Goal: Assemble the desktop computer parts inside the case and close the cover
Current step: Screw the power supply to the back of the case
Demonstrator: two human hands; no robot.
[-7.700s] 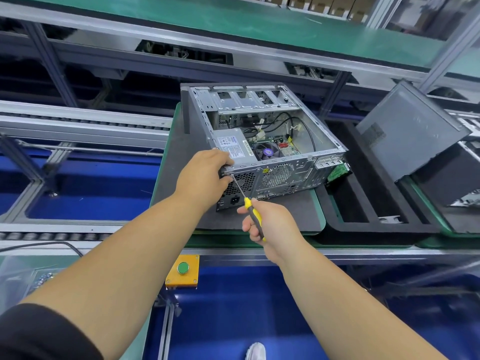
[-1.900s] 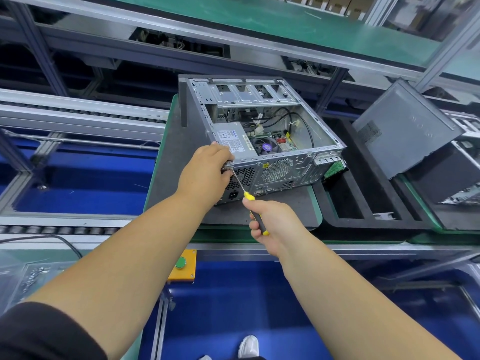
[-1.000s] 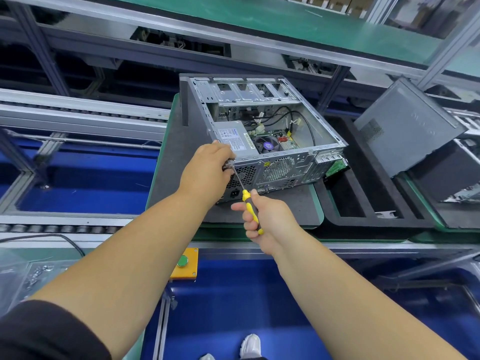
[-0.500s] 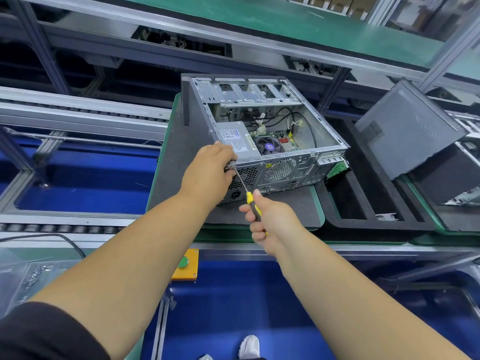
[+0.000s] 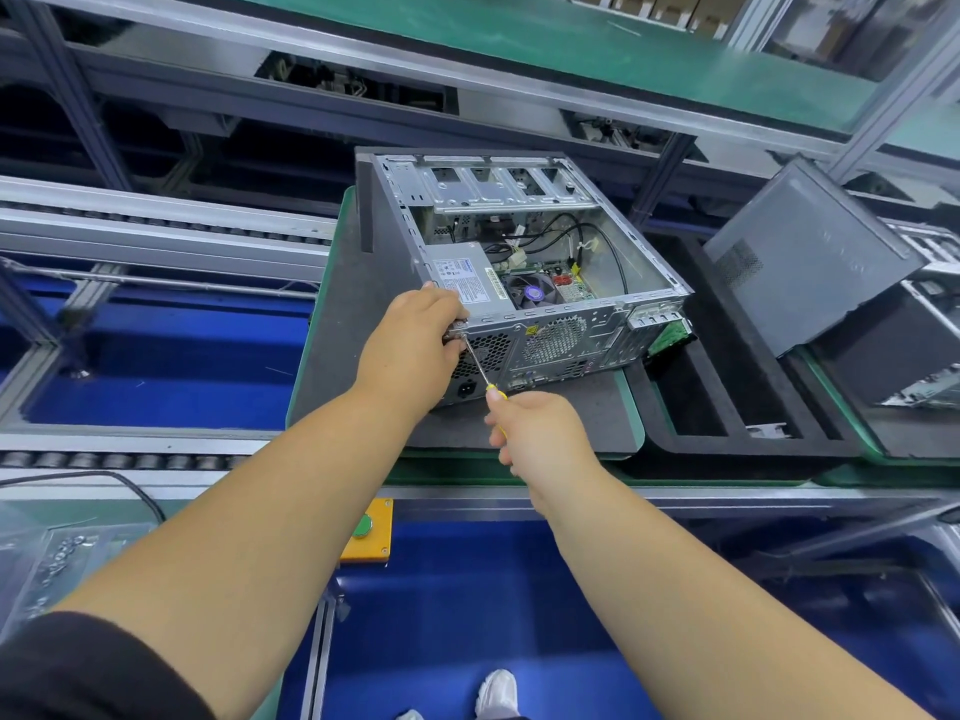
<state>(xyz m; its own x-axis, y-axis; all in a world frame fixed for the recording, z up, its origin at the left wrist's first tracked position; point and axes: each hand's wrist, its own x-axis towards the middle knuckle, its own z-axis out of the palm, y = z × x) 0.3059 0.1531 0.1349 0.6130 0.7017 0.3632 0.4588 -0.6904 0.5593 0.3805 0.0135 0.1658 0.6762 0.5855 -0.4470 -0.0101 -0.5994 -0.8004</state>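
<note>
screwdriver [image 5: 480, 368] | in right hand [image 5: 540, 433] grip | tip at case [image 5: 550, 345] corner by left hand [image 5: 410, 345]

black sleeve [image 5: 88, 667], bare forearms, white shoes [image 5: 496, 693]

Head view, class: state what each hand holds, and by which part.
Right hand grips the screwdriver by its yellow handle. Left hand holds the computer case at its near rear corner.

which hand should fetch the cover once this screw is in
Right. The cover leans off to the right, on that hand's side. The right hand holds only the screwdriver; the left hand grips the case corner, farther away.
</note>
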